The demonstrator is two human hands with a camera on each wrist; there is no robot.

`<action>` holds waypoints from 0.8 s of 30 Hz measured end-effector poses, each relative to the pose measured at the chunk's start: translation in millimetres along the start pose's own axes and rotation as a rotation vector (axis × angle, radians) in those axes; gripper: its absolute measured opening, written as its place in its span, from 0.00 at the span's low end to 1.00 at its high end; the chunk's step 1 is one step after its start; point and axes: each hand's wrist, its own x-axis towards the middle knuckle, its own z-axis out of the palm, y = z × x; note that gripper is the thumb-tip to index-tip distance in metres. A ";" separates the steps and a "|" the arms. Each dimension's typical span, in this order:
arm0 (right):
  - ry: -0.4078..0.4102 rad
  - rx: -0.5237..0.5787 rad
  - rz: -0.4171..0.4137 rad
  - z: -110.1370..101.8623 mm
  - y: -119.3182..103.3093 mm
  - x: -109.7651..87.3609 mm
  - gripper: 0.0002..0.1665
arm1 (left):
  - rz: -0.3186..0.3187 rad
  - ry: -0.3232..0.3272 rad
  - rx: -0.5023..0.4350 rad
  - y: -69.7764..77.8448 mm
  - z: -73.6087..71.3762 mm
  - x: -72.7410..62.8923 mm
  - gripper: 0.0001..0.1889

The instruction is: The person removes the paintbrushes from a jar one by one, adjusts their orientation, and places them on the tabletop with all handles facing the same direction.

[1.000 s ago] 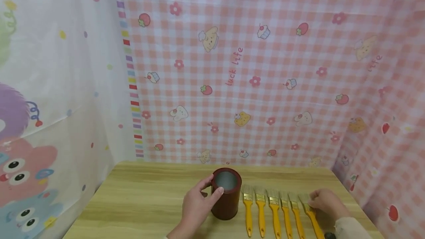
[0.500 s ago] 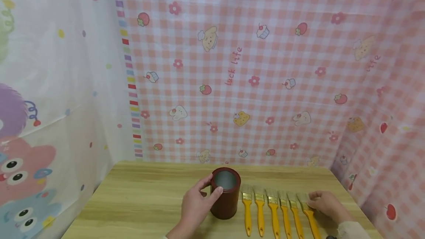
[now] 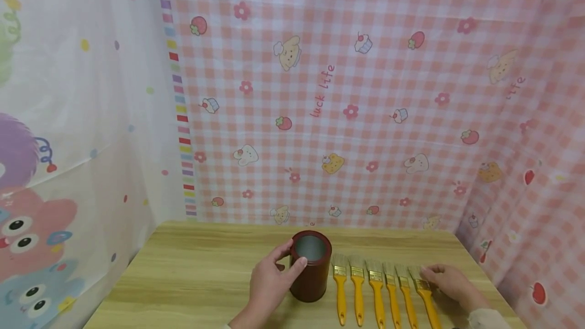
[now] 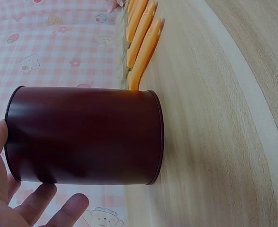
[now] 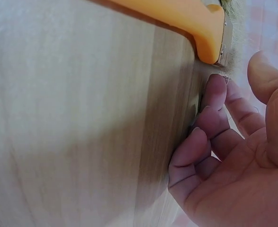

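Note:
In the head view my left hand (image 3: 270, 279) holds a dark red, open-topped can (image 3: 309, 278) upright on the table. The thumb lies near its rim and the fingers reach round the left side; in the left wrist view fingertips touch the can's wall (image 4: 84, 137). Right of the can, several paintbrushes with yellow handles lie in a row, bristles toward the back. My right hand (image 3: 452, 282) is at the bristle end of the rightmost paintbrush (image 3: 427, 301). Seen from the right wrist, its fingers are loosely bent beside the bristles, the thumb (image 5: 266, 78) apart, and none wraps the handle (image 5: 176, 16).
The wood-patterned table (image 3: 196, 278) extends left of the can. A pink checked cloth (image 3: 320, 141) hangs behind it. White printed cloth (image 3: 91, 141) hangs on the left, and pink cloth (image 3: 544, 166) on the right.
My right hand has shifted slightly left, and the rightmost paintbrush has slid a little toward its neighbours. The left hand and the can have stayed in place.

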 end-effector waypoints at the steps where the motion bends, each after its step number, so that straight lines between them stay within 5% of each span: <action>1: 0.000 0.005 0.004 -0.1 0.3 0.3 0.39 | 0.001 0.001 0.001 0.0 0.1 -0.2 0.32; 24: 0.028 0.025 0.027 -2.9 10.9 -1.9 0.40 | 0.008 0.005 -0.006 2.6 8.1 -1.3 0.32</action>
